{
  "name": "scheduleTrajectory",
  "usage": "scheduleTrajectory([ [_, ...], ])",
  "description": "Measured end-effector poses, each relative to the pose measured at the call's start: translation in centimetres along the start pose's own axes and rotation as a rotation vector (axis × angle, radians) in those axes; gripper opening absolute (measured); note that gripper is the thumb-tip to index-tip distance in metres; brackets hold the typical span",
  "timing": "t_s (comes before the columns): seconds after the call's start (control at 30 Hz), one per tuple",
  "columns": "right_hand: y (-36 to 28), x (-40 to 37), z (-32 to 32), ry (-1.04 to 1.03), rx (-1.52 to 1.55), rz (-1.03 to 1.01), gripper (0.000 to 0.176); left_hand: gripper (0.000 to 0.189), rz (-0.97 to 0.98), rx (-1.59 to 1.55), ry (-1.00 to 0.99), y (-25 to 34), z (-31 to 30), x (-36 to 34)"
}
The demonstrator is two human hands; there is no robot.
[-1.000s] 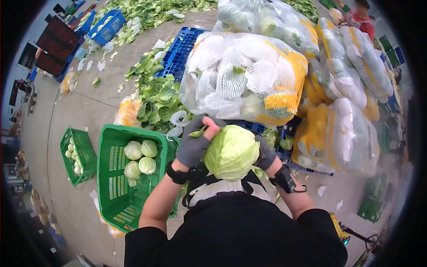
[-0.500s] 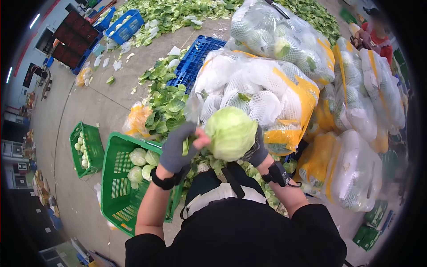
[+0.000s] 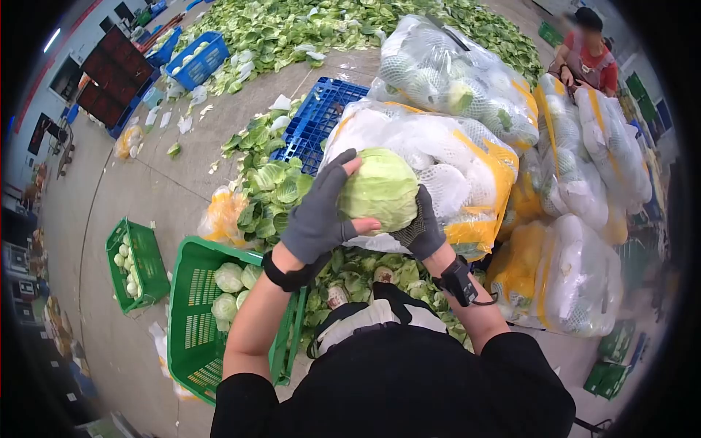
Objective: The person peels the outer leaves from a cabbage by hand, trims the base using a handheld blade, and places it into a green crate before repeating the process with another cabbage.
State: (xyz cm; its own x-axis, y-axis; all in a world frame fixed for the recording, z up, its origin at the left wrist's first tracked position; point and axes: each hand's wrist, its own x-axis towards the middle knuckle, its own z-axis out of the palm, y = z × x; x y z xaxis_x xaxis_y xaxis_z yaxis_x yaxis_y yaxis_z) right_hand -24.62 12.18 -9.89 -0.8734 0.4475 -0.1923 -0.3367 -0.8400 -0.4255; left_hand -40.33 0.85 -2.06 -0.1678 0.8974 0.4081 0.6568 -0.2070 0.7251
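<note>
The cabbage [image 3: 378, 188] is up in the air in front of the chest, held by both hands; the left hand [image 3: 318, 212], in a grey glove, has its fingers [image 3: 337, 166] spread up one side and its bare thumb tucked under; the right hand [image 3: 421, 232], in a dark glove, cups it from below on the other side; both are gripping it. To hold it well, I think the palms should press in from both sides, firm but soft, so the round head does not roll out and no leaf gets squashed; the thumb below helps carry the weight. Just behind the fingertips is a big bag [image 3: 467, 157] of netted heads; below the left wrist is a green crate [image 3: 182, 336] with a few heads in it; loose leaves [image 3: 272, 186] lie past the left knuckles. The right fingers are mostly hidden behind the cabbage, so I cannot tell how far they curl; the stem end is hidden too; the left arm covers part of the crate.
</note>
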Motion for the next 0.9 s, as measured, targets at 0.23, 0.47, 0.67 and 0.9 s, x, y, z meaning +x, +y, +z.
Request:
scheduleTrajectory([
  [0.23,0.3,0.7,0.2,0.01,-0.012,-0.086,0.072,0.072,-0.149,0.049,0.119,1.2,0.4,-2.9],
  [0.47,1.2,0.4,1.7,-0.041,-0.237,-0.253,0.072,0.033,0.498,0.321,-0.081,-0.4,-1.2,0.6],
  [0.67,1.6,-0.2,0.1,0.055,-0.005,-0.129,0.07,0.012,0.252,-0.009,0.128,-0.2,-0.9,-4.8],
  [0.9,2.4,-0.4,-1.0,-0.216,0.305,-0.206,0.073,0.04,-0.373,0.554,-0.173,-7.0,0.1,-8.7],
])
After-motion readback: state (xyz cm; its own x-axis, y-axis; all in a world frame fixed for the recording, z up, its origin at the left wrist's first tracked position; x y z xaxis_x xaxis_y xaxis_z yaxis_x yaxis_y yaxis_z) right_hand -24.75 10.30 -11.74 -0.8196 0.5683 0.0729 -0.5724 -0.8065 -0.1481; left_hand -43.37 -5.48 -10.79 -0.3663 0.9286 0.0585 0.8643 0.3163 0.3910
